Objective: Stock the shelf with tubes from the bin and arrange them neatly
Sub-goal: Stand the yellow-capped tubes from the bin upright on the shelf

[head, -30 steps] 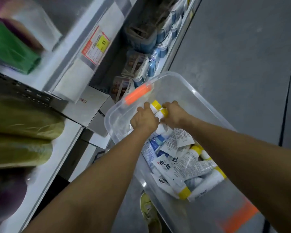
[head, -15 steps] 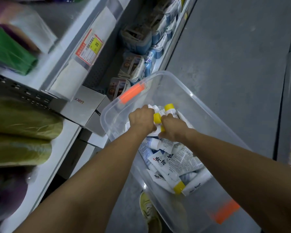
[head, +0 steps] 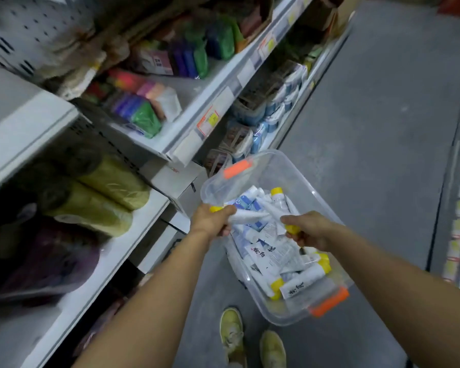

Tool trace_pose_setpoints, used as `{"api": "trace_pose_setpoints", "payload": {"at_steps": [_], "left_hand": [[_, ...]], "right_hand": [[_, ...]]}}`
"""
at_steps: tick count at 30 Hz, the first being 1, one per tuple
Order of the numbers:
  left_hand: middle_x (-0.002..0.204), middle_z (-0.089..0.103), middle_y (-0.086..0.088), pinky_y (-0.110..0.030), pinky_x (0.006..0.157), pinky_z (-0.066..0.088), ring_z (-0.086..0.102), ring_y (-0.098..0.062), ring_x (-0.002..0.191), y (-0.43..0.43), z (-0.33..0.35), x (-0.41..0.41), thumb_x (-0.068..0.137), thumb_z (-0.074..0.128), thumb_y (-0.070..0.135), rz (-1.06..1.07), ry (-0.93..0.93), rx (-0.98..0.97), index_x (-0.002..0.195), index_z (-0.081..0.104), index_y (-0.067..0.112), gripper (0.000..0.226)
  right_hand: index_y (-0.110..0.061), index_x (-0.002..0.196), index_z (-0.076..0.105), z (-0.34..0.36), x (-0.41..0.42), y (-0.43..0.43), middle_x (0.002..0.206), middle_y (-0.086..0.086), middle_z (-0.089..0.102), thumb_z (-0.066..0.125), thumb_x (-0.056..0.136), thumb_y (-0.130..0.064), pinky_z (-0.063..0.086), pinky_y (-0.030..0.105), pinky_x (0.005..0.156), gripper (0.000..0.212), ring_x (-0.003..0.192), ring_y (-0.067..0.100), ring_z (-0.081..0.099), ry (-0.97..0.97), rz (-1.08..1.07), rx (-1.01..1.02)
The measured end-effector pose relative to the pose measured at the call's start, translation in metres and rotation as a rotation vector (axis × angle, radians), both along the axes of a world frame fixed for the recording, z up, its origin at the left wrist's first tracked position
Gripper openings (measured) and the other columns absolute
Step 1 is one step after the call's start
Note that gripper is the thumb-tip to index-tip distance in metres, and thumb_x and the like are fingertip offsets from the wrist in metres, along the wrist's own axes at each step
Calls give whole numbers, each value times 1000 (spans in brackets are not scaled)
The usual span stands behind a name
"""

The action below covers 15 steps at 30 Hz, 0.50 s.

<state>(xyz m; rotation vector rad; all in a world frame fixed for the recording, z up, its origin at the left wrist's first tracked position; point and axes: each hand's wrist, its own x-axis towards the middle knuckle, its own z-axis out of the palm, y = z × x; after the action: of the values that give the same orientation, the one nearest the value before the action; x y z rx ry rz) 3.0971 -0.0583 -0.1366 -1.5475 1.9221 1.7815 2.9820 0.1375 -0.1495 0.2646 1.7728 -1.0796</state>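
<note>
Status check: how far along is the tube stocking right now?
Done: the shelves in view show no such tubes, so nothing looks stocked yet. In hand: the left hand grips a few tubes and the right hand grips a yellow-capped tube, both over the clear bin. Left: a large pile of tubes lies in the bin, plus all the placing and arranging.

Black Chinese characters on the tubes [head: 262, 258] in the bin [head: 284, 171] are too blurred to read, as is the price label [head: 209, 122] on the shelf [head: 194, 88] edge.
</note>
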Motion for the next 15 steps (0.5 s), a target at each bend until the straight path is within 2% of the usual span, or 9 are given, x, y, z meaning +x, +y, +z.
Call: {"api": "trace_pose_setpoints", "payload": {"at_steps": [3,8,10,12,15], "left_hand": [[61,67,-8,-20,40,48,56,-14,41,8,29,35,85,68,30,140,41,182,107,64,10,31],[71,70,-15,-18,40,46,58,-12,43,21,69,78,93,58,40,323,185,450,99,65,7,34],[74,72,-16,-19,43,49,60,-13,48,23,84,92,95,55,38,365,266,523,103,64,7,34],[79,72,-16,-21,50,54,65,-15,57,25,100,104,95,55,34,372,343,570,112,62,4,35],[93,69,-21,-30,61,60,70,-22,74,26,125,122,90,63,25,360,443,580,123,56,-5,46]], "right_hand": [[-4,96,59,33,15,-1,73,16,67,61,92,-28,43,20,46,24,47,14,55,-127,-63,-194],[-12,99,55,81,34,-12,88,18,69,53,96,-28,49,21,46,16,55,16,64,-239,-146,-438],[-9,100,58,101,41,-20,90,17,70,53,95,-21,52,21,50,14,60,16,67,-243,-96,-509],[-5,101,59,120,50,-32,83,13,69,54,94,-14,50,21,53,12,62,16,66,-207,10,-539],[-8,102,54,143,66,-53,73,8,55,60,90,-11,38,22,53,14,59,14,51,-98,165,-512]]}}
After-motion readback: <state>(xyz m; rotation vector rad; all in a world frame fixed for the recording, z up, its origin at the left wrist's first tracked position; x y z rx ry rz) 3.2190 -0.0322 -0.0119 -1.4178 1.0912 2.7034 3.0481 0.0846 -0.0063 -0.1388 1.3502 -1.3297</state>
